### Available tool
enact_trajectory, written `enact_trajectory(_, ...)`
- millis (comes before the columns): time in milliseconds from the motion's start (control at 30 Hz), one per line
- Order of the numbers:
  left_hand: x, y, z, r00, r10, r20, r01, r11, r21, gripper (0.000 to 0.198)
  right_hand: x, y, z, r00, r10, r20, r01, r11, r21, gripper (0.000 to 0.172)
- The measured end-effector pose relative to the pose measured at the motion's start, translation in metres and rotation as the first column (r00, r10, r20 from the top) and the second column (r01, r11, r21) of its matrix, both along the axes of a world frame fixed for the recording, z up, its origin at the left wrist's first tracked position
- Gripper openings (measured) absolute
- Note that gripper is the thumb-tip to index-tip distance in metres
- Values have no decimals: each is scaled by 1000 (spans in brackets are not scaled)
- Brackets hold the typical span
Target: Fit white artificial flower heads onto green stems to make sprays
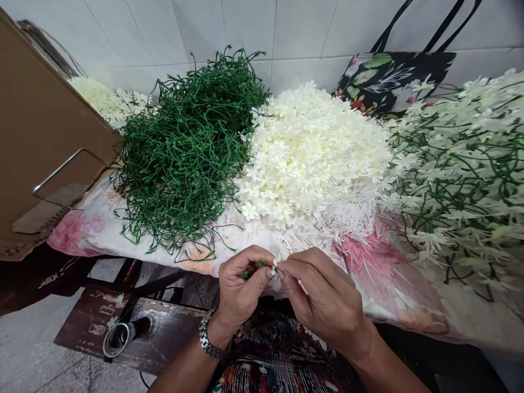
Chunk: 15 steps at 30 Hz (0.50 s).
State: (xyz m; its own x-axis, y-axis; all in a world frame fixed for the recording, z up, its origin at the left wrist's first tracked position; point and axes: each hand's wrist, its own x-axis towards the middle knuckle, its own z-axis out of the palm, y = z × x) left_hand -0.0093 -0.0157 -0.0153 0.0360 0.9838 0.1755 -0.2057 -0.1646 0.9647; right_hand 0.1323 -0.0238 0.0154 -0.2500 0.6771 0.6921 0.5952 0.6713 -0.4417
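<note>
Pinched between my left hand (243, 281) and right hand (323, 284), the small white flower (275, 263) is what I could most easily lose: it is tiny and looks soft, so a slack grip or an off-centre push might let it slip, and too hard a squeeze might crease a petal. The green stems (261, 263) in my left palm carry their own risk — if I loosen my hold to adjust, one could slide free and drop past the near edge of the floral cloth (409, 284), since my hands are right there. Ahead, the pile of green stems (188, 142) is a tangle; tugging one could drag its neighbours into the heap of white flowers (315, 147) beside it.

My fingers have almost no gap at the tips. On the right, thumb and forefinger clamp the flower, the others curling behind. On the left, thumb and forefinger come together at the flower's other side, with green ends showing between them and in the curl of the palm. How many stems I grasp there I cannot tell, nor whether one passes through the flower — my fingertips cover that spot. The flower sits in front of my body at the cloth's near edge, with stemmed white blooms (470, 180) spread to my right.
</note>
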Motion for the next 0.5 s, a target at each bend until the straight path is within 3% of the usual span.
enact_trajectory(233, 1, 0, -1, 994, 36, -105, -36, 999, 9, 10, -2, 3, -3, 990, 34, -139, -51, 992, -118, 12)
enact_trajectory(333, 4, 2, 1, 999, 42, 25, -40, 997, -66, 10, -3, 5, -4, 976, 42, -213, -80, 981, -174, 11)
enact_trajectory(500, 9, 5, 11, 962, 127, 242, -35, 936, -351, 22, 2, 4, -3, 974, 41, -225, -103, 957, -270, 11)
